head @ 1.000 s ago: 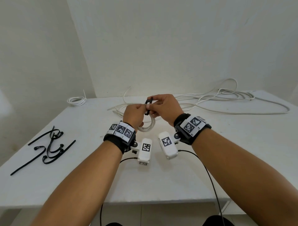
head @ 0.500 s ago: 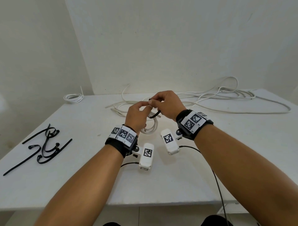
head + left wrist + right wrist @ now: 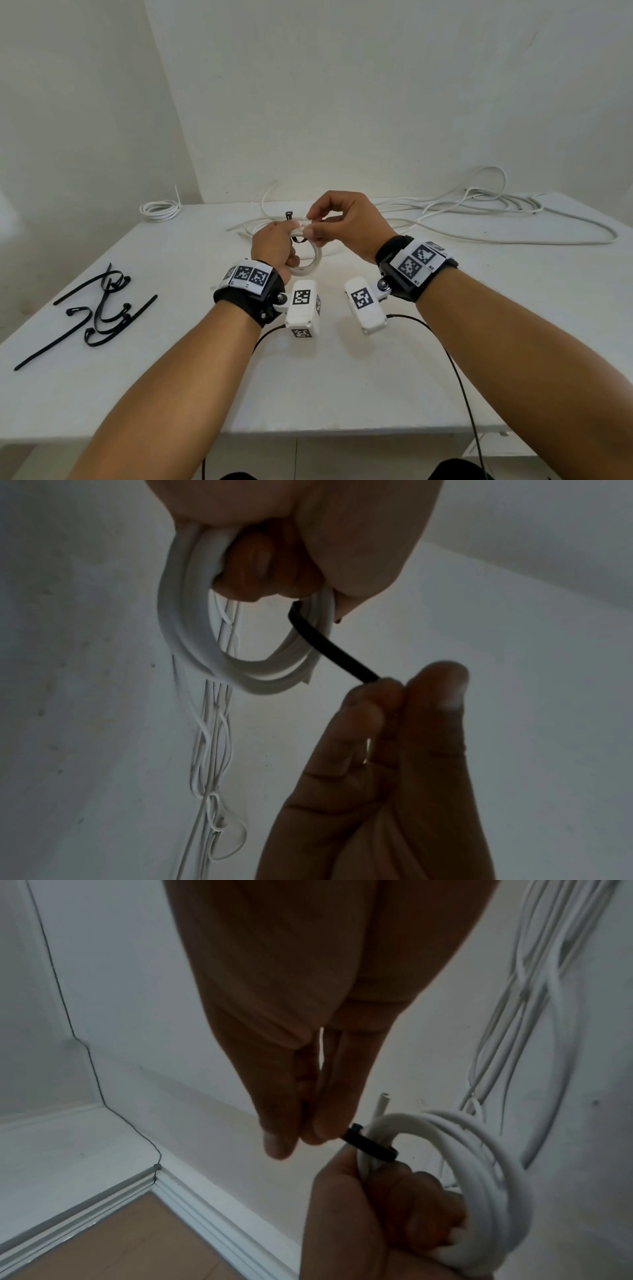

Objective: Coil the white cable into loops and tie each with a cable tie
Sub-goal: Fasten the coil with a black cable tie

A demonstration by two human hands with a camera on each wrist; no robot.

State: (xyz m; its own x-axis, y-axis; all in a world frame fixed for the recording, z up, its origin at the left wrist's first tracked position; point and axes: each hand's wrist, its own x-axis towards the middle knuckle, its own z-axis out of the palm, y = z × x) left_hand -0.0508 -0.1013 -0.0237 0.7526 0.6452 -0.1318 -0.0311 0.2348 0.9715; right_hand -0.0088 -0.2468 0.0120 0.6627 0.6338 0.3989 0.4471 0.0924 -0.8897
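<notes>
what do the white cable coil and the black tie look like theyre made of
Coil: looks like smooth, matte white plastic sheathing; it bends into rounded loops without kinking. Tie: probably black nylon or similar plastic; a thin, flat, slightly glossy strap curving around the coil.

place: plain indoor room | cues: bare white walls (image 3: 376,85); white table (image 3: 342,377); skirting board (image 3: 205,1218); brown floor (image 3: 120,1245)

Two coils (image 3: 310,263) (image 3: 160,209), two hands (image 3: 274,245) (image 3: 346,222)

Your hands meet over the table's (image 3: 342,377) middle; spare ties (image 3: 99,315) lie to your left, a small coil (image 3: 160,211) at the back-left corner, loose cable (image 3: 496,212) behind to your right.
</notes>
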